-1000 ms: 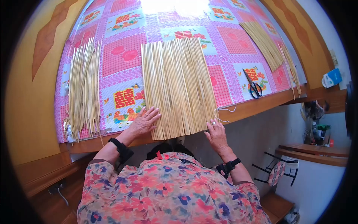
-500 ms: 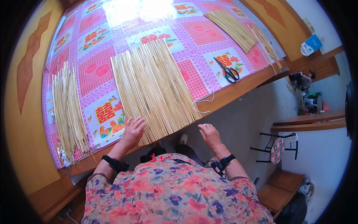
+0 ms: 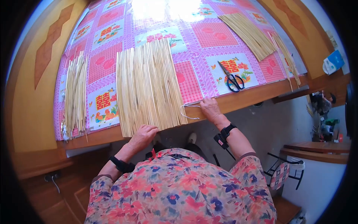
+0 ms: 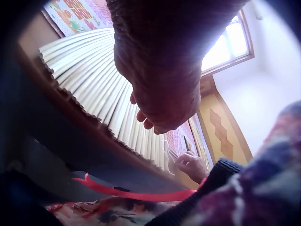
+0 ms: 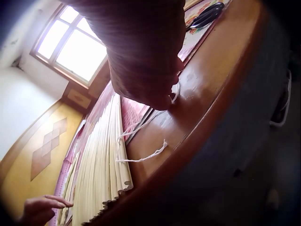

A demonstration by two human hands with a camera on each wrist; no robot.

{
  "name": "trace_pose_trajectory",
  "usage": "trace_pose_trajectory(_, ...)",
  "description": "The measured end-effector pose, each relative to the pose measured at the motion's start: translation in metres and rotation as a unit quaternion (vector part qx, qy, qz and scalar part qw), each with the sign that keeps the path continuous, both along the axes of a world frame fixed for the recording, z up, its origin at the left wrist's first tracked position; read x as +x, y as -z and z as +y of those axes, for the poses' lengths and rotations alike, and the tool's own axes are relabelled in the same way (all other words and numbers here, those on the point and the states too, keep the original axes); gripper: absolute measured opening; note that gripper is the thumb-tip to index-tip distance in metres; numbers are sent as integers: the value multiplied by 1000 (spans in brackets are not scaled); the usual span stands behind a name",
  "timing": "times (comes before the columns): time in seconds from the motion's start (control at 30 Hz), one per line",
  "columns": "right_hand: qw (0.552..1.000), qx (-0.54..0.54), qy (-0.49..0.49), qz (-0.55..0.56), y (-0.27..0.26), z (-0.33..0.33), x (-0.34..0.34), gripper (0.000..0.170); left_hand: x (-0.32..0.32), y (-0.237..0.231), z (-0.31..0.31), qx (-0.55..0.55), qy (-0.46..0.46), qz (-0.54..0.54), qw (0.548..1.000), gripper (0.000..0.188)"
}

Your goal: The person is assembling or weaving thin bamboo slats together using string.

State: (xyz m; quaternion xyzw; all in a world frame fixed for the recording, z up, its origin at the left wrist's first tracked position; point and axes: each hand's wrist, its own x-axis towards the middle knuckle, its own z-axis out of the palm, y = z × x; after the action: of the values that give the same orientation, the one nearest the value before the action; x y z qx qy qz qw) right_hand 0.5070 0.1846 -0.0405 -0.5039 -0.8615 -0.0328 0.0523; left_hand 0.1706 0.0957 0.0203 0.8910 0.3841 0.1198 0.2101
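A mat of pale straw-coloured stalks, laid side by side, lies on the table with its lower ends past the front edge. My left hand is at those lower ends, fingers loosely bent and holding nothing; in the left wrist view the hand hides part of the mat. White string trails from the mat's right side onto the wooden edge. My right hand is at the table edge right of the mat, its curled fingertips pinching one strand of that string.
Black-handled scissors lie right of the mat. A bundle of loose stalks is at the left, and another set of stalks at the far right with a few thin ones beside it. A patterned plastic cloth covers the table.
The right hand has moved from the mat's lower right corner to the string on the table edge. The left hand has shifted from the mat's left side to its lower ends. The view has swung.
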Motion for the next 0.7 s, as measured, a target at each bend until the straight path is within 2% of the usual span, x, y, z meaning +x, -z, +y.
trace_pose_trajectory(0.1,997,-36,-70,-10,2,7,8,3,31,0,0,-8,-27,-19,999,26)
trace_pose_trajectory(0.17,985,-118,-55,117,-7,12,20,4,48,-3,-2,-27,-72,-46,996,28)
trace_pose_trajectory(0.2,984,-118,-72,115,-13,17,27,4,56,-4,0,-40,-96,-73,992,30)
trace_pose_trajectory(0.23,973,-148,-69,163,-22,22,33,5,63,-5,2,-38,-113,-74,990,30)
trace_pose_trajectory(0.27,959,-179,-64,210,-37,25,33,7,71,-6,4,-66,-137,-124,980,34)
trace_pose_trajectory(0.3,940,-258,-27,223,-52,26,33,7,80,-7,9,-93,-157,-176,967,39)
trace_pose_trajectory(0.37,940,-254,-76,215,-72,29,31,7,100,-12,28,-199,-192,-264,924,48)
trace_pose_trajectory(0.43,940,-259,-134,179,-97,35,23,7,123,-16,50,-289,-191,-295,891,53)
trace_pose_trajectory(0.5,946,-216,-168,172,-113,37,15,8,145,-4,68,-204,-115,-337,912,43)
trace_pose_trajectory(0.53,951,-178,-188,169,-115,40,14,8,150,-7,76,-197,-123,-339,912,43)
trace_pose_trajectory(0.6,958,-146,-193,157,-120,50,19,9,160,-10,83,-373,-77,-238,893,32)
trace_pose_trajectory(0.63,968,-100,-191,129,-123,59,25,8,161,-1,79,-389,-90,-298,867,23)
trace_pose_trajectory(0.7,978,-42,-178,100,-124,77,40,7,148,10,77,-407,-107,-316,850,22)
